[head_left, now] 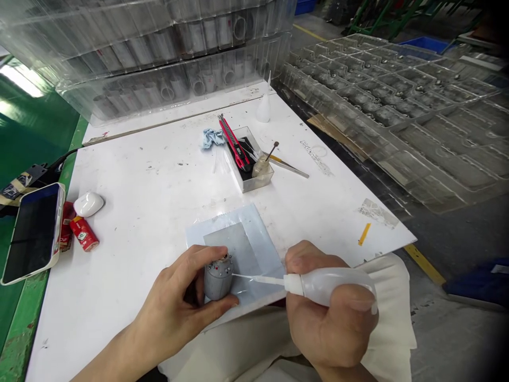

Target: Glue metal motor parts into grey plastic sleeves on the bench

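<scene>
My left hand (181, 297) is closed around a small grey cylinder (218, 280), its top rim dotted with small red and dark pins. The cylinder stands near the front edge of the table, on or beside a pale blue sheet (258, 228) with a grey rectangle (234, 239) on it. In my right hand (330, 318) lies a translucent squeeze bottle (334, 284), held sideways. Its thin white nozzle points left, and the tip reaches the cylinder's right side; whether it touches I cannot tell.
A clear box (256, 183) holds a red utility knife (234, 143) and a small jar (261, 167); tweezers (290, 167) lie beside it. Another white bottle (263, 109) stands behind. Stacked plastic trays (159, 69) line the back. A phone (34, 233) and white earbud case (88, 203) are left.
</scene>
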`<state>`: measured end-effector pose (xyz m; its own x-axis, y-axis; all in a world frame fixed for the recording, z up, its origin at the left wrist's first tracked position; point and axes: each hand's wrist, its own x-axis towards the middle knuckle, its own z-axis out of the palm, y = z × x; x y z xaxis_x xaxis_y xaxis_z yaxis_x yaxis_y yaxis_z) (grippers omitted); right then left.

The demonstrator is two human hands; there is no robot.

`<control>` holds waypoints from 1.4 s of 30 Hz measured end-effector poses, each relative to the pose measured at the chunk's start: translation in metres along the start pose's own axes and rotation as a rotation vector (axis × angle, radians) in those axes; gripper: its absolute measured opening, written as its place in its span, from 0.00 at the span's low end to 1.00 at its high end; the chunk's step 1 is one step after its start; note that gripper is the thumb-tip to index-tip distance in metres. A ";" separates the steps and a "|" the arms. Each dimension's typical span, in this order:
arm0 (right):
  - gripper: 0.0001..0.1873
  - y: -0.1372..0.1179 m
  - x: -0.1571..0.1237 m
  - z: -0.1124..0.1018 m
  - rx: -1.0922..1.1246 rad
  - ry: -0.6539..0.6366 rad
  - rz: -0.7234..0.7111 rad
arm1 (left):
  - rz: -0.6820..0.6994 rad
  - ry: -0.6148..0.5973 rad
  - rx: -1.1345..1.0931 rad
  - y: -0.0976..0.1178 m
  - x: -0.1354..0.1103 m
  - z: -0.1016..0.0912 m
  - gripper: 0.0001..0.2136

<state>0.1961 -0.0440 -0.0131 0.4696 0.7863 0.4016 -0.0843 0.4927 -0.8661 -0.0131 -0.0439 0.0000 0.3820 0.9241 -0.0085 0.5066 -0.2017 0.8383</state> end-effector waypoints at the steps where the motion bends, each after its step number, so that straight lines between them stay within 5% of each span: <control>1: 0.17 0.000 0.000 -0.001 -0.004 0.002 -0.004 | -0.003 0.000 -0.003 -0.001 0.000 0.000 0.31; 42: 0.16 -0.007 -0.007 0.000 0.051 0.023 0.214 | 0.078 0.047 0.002 -0.005 -0.003 0.002 0.30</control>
<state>0.1931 -0.0533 -0.0095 0.4557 0.8667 0.2030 -0.2285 0.3343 -0.9144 -0.0154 -0.0459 -0.0057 0.3841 0.9196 0.0824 0.4779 -0.2743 0.8345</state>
